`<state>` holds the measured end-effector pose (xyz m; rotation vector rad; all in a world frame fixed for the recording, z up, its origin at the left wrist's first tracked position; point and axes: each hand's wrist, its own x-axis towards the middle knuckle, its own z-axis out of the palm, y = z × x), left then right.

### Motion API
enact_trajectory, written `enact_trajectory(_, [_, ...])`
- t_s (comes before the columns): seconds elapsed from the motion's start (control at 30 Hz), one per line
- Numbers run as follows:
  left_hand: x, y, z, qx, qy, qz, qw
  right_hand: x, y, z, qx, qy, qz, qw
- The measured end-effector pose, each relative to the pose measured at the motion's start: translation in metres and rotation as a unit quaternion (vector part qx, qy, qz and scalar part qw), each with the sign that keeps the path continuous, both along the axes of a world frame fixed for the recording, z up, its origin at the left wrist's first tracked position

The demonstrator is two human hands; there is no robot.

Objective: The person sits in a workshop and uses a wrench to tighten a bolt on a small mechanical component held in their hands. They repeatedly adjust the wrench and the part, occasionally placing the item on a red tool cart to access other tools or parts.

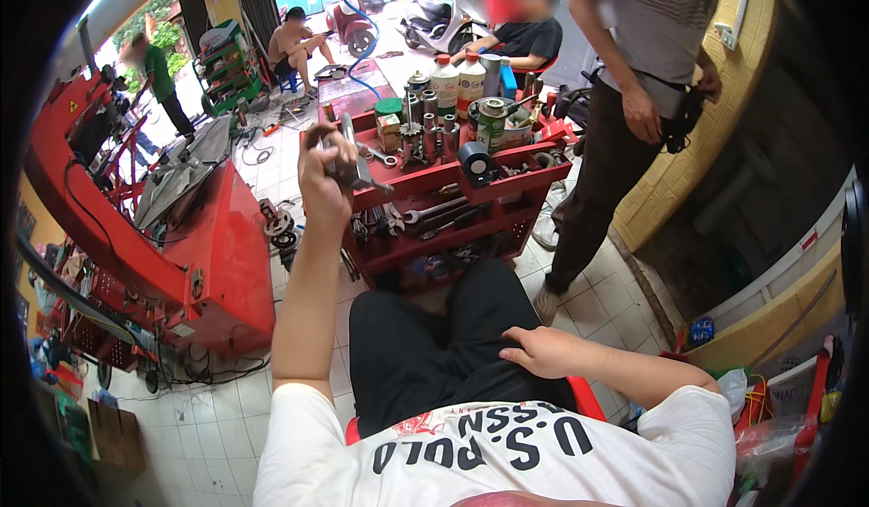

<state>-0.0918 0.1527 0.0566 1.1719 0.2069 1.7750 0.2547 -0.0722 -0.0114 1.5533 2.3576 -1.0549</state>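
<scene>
My left hand (328, 165) is raised at the left end of a red tool cart (407, 258), closed on a grey metal tool (360, 178) that I cannot make out exactly. A combination wrench (377, 154) lies on the cart top just right of it, near upright metal sockets (430, 136), bottles (444, 81) and cans (491, 122). More wrenches (434, 213) lie on the shelf below. My right hand (529, 351) rests on my right thigh, fingers apart and slightly bent, holding nothing.
A large red machine (217, 272) stands left. A standing person (615, 145) is close at the cart's right, beside a yellow wall. A seated person (525, 36) is behind the cart; others and scooters (344, 27) are farther back. A blue hose (364, 54) hangs beyond the cart.
</scene>
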Motion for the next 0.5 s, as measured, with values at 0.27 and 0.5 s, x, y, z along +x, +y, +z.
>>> enact_trajectory(0.27, [-0.041,0.078,0.018,-0.124,-0.108,0.004,0.986,-0.011,0.045,0.03,0.079,0.075,-0.014,0.994])
enact_trajectory(0.5, [-0.079,0.146,-0.027,-0.249,-0.192,-0.042,0.948,-0.057,0.106,0.05,0.16,0.235,-0.049,0.958])
